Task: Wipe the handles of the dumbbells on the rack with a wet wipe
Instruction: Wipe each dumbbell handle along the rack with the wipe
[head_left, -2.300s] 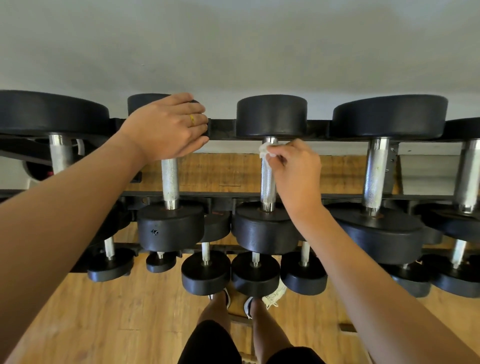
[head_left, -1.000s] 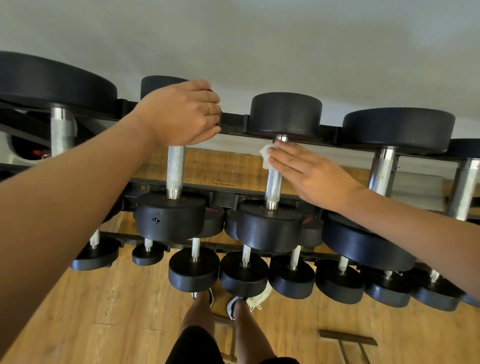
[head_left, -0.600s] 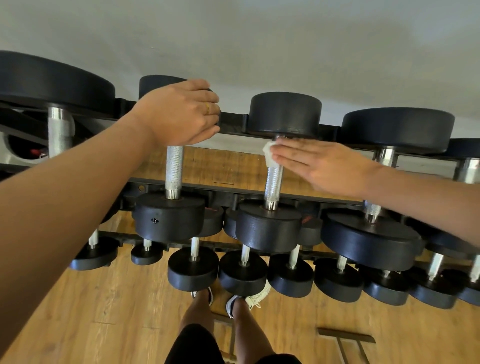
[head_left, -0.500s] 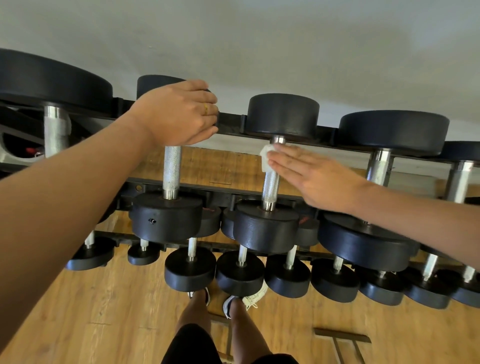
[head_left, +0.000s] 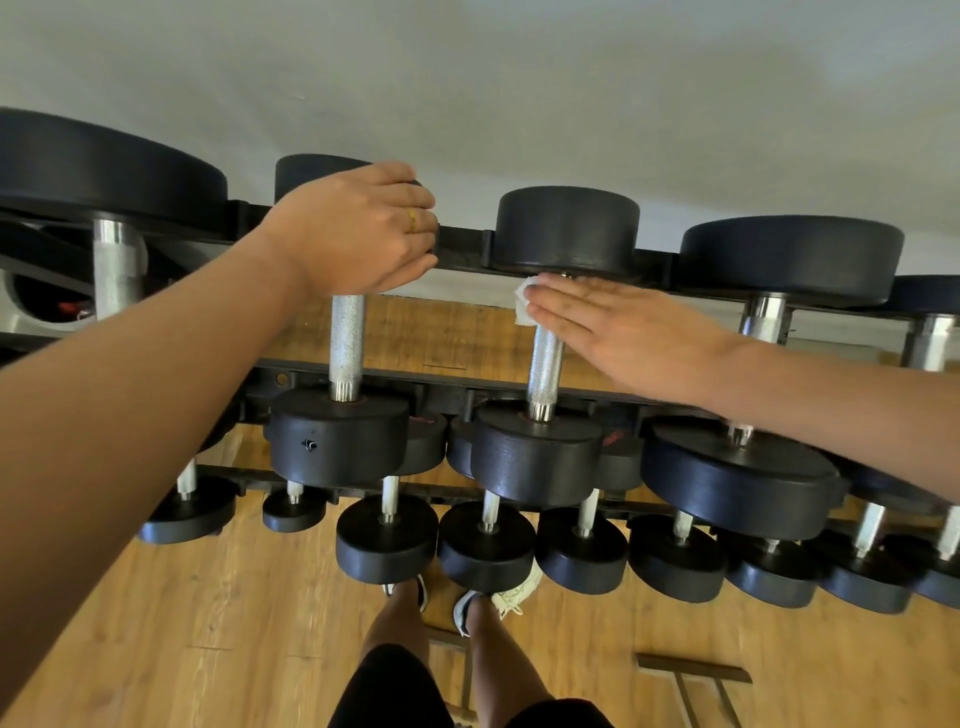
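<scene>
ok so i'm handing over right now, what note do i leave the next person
Left hand grips the black round dumbbell head at the far rail of the black metal rack.
Right hand, fingers straight, presses the white wet wipe on the far end of the next dumbbell's knurled steel handle.
Done: cannot tell which handles are clean.
To do: that handle's near stretch, then likely the others.

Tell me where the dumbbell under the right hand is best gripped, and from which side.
By its knurled handle, from above, wrapping the bare near stretch. The heads look too wide to grasp, and the right hand presses the wipe flat on the far end.
</scene>
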